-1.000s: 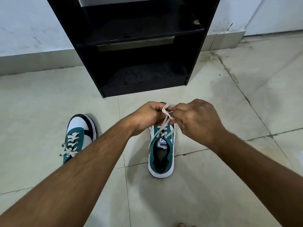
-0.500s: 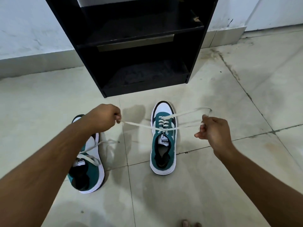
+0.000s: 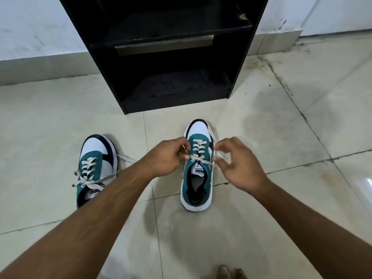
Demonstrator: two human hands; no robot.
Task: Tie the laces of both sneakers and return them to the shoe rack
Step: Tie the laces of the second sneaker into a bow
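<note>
Two green, white and black sneakers stand on the tiled floor, toes toward the black shoe rack (image 3: 239,63). The right sneaker (image 3: 198,178) sits in the middle; its white laces (image 3: 203,160) cross over the tongue. My left hand (image 3: 167,156) pinches the lace end at the sneaker's left side. My right hand (image 3: 237,162) holds the other lace end at its right side, slightly blurred. The left sneaker (image 3: 94,164) lies partly under my left forearm, with loose laces (image 3: 88,182) trailing across it.
The rack's lower shelf (image 3: 177,91) and upper shelf (image 3: 173,27) hold no shoes. A white wall with a grey skirting (image 3: 40,63) runs behind. Toes of a foot (image 3: 229,271) show at the bottom edge.
Both hands had pulled the right sneaker's laces wide apart half a second ago; now they have come back in close beside the sneaker, still holding the lace ends.
</note>
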